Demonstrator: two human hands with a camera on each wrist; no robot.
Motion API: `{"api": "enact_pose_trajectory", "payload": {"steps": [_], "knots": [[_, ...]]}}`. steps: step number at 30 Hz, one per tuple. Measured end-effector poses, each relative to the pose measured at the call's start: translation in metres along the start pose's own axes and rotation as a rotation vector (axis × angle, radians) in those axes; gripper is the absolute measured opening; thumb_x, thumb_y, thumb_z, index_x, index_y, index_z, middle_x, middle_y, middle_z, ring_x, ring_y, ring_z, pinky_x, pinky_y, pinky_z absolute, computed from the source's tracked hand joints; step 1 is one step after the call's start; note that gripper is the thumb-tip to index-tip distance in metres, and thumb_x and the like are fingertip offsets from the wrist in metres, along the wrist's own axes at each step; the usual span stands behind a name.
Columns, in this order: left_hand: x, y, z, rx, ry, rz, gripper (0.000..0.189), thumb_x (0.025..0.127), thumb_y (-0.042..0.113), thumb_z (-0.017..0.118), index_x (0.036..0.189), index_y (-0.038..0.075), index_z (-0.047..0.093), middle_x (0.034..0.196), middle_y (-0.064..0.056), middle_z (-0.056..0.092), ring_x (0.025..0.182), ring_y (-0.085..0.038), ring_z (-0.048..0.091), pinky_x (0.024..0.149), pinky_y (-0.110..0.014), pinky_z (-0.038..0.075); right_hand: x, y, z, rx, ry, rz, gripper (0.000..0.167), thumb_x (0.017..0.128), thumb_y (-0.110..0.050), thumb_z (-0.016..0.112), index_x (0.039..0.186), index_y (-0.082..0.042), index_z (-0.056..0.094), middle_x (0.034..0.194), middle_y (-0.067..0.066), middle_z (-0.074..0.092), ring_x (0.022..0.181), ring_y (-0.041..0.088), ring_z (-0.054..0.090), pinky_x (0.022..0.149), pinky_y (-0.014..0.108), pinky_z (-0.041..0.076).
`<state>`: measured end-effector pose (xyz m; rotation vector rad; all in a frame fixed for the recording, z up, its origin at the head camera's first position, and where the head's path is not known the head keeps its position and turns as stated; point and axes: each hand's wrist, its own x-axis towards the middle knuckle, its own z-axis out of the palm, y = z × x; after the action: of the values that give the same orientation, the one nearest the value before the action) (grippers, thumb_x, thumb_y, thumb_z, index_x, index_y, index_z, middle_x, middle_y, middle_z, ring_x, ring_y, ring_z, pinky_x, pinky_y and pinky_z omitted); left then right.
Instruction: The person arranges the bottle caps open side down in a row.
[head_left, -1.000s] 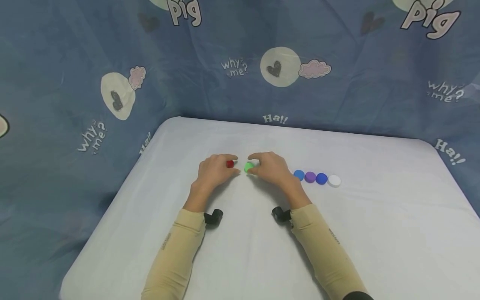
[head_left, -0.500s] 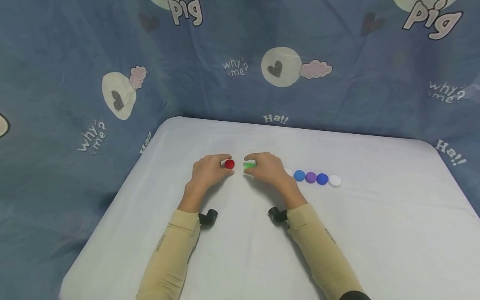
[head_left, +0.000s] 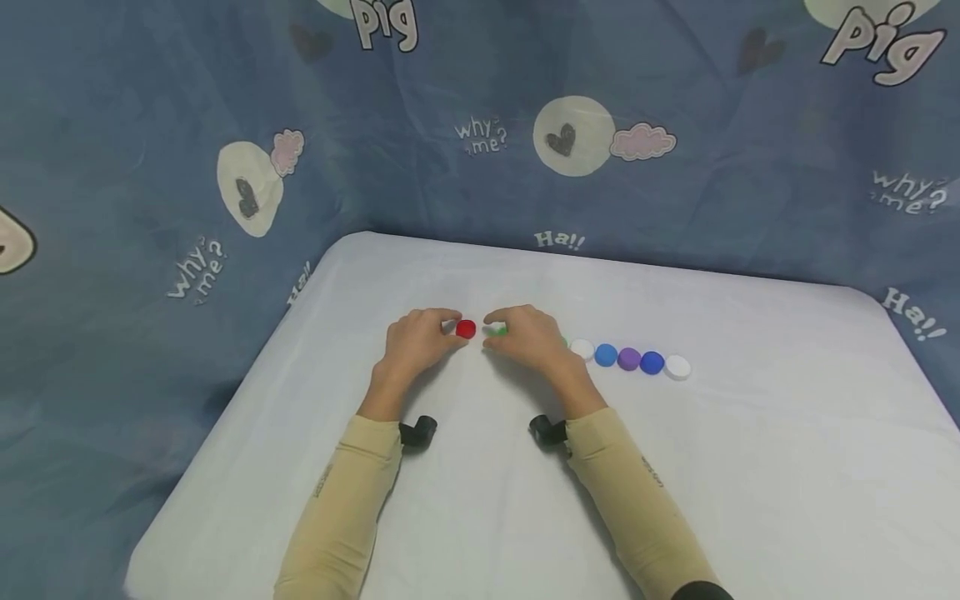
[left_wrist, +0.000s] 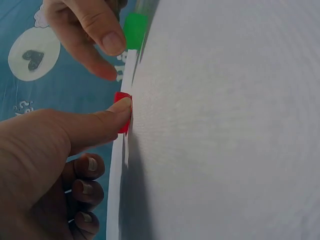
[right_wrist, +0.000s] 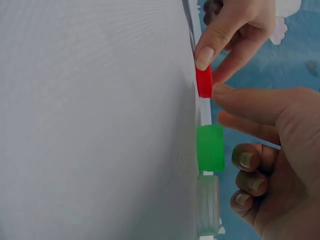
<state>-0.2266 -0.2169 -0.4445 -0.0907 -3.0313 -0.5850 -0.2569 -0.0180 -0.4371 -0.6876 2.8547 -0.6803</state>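
Note:
In the head view my left hand (head_left: 420, 343) pinches the left side of a round red cap (head_left: 466, 328) with thumb and forefinger, on the white tabletop. The left wrist view shows the thumb lying over the red cap (left_wrist: 123, 114). My right hand (head_left: 528, 340) faces it from the right, thumb and forefinger apart with nothing gripped between them. Its thumb tip is close to the red cap (right_wrist: 204, 82) in the right wrist view. A green cap (right_wrist: 210, 148) sits beside the right fingers; from the head it is mostly hidden by that hand.
A row of round caps runs right from behind my right hand: a white cap (head_left: 582, 349), a light blue cap (head_left: 606, 355), a purple cap (head_left: 629, 359), a dark blue cap (head_left: 652, 363) and a white cap (head_left: 678, 367). A blue printed cloth (head_left: 420, 167) hangs behind the table.
My left fingers drew back left from past the red cap and now pinch its side. My right hand moved left, its fingertips now past the green cap. The head view shifted slightly.

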Motion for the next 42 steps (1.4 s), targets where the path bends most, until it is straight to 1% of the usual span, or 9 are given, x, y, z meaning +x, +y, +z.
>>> {"api": "enact_pose_trajectory", "payload": {"steps": [8,13,20,24,30,34,37,39,42], "knots": [[-0.001,0.001,0.000,-0.009,-0.009,-0.013,0.040,0.084,0.042,0.077,0.119,0.024,0.073,0.089,-0.001,0.075,0.075,-0.019,0.060,0.061,-0.035,0.046,-0.001,0.000,0.001,-0.012,-0.002,-0.013,0.034,0.089,-0.033,0.072,0.121,-0.022,0.072,0.126,0.000,0.071,0.118,0.022,0.064,0.095,0.045,0.053],[-0.001,0.002,0.003,-0.015,-0.007,-0.006,0.038,0.084,0.043,0.077,0.117,0.024,0.074,0.093,-0.001,0.076,0.076,-0.019,0.061,0.063,-0.035,0.047,0.000,0.002,0.002,-0.009,0.000,-0.009,0.033,0.089,-0.033,0.072,0.120,-0.021,0.073,0.125,0.001,0.071,0.116,0.022,0.064,0.095,0.045,0.053],[0.000,0.006,0.007,-0.022,-0.002,0.031,0.036,0.083,0.042,0.078,0.114,0.025,0.075,0.103,0.001,0.077,0.081,-0.019,0.064,0.066,-0.036,0.049,-0.001,0.003,0.001,0.001,0.004,-0.009,0.030,0.088,-0.029,0.072,0.117,-0.020,0.074,0.122,0.001,0.072,0.118,0.023,0.064,0.098,0.045,0.051],[0.001,0.009,0.009,-0.030,-0.009,0.052,0.034,0.084,0.041,0.078,0.114,0.025,0.075,0.103,0.001,0.077,0.081,-0.019,0.063,0.066,-0.035,0.049,-0.001,0.003,0.001,0.022,0.015,-0.015,0.027,0.088,-0.026,0.072,0.114,-0.018,0.076,0.117,0.001,0.074,0.115,0.023,0.065,0.096,0.045,0.052],[0.001,0.013,0.010,-0.035,-0.017,0.073,0.032,0.084,0.041,0.078,0.112,0.025,0.076,0.107,0.002,0.076,0.089,-0.018,0.067,0.069,-0.035,0.050,-0.001,0.004,0.001,0.025,0.021,-0.020,0.025,0.088,-0.026,0.073,0.110,-0.016,0.077,0.110,0.001,0.075,0.107,0.022,0.067,0.091,0.044,0.054],[0.002,0.014,0.010,-0.038,0.001,0.105,0.030,0.085,0.042,0.077,0.110,0.026,0.077,0.090,0.003,0.075,0.076,-0.017,0.060,0.061,-0.032,0.045,0.000,0.006,0.001,0.027,0.023,-0.009,0.028,0.088,-0.029,0.073,0.113,-0.017,0.075,0.112,0.000,0.075,0.107,0.021,0.067,0.091,0.044,0.053],[0.002,0.014,0.009,-0.044,0.020,0.126,0.030,0.085,0.041,0.077,0.110,0.026,0.077,0.072,0.004,0.066,0.065,-0.016,0.051,0.054,-0.030,0.038,0.001,0.006,0.001,0.039,0.025,-0.004,0.032,0.088,-0.032,0.075,0.117,-0.019,0.074,0.114,-0.001,0.074,0.104,0.019,0.066,0.089,0.042,0.054],[0.002,0.015,0.008,-0.050,0.026,0.134,0.030,0.085,0.040,0.078,0.111,0.025,0.076,0.067,0.004,0.061,0.062,-0.016,0.048,0.053,-0.030,0.035,0.001,0.006,0.000,0.050,0.025,-0.008,0.034,0.088,-0.033,0.075,0.119,-0.019,0.073,0.114,-0.002,0.074,0.098,0.017,0.065,0.086,0.040,0.054],[0.001,0.015,0.007,-0.059,0.025,0.137,0.031,0.084,0.039,0.079,0.112,0.025,0.076,0.066,0.004,0.058,0.062,-0.015,0.048,0.052,-0.030,0.035,0.000,0.006,0.000,0.061,0.026,-0.020,0.035,0.088,-0.033,0.075,0.120,-0.018,0.072,0.110,-0.002,0.074,0.089,0.016,0.061,0.081,0.037,0.053]]}}
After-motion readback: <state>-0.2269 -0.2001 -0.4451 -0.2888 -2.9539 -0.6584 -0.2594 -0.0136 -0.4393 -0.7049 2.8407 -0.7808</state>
